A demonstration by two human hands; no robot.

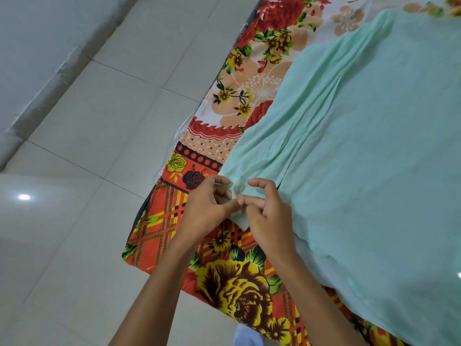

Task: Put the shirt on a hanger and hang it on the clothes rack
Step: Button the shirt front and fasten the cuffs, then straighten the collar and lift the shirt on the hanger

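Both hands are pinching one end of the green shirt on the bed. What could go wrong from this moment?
1. The left hand and right hand pinch the shirt only at one small bunched end, so lifting from there may drag and crease the spread cloth.
2. That end lies near the edge of the bed sheet; loose cloth might slide onto the floor.
3. No hanger or rack is in view, so reaching for one probably means releasing the grip.

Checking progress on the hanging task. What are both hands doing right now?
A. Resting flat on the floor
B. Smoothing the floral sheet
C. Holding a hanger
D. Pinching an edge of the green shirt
D: the left hand and right hand both pinch the shirt edge; no hanger shows.
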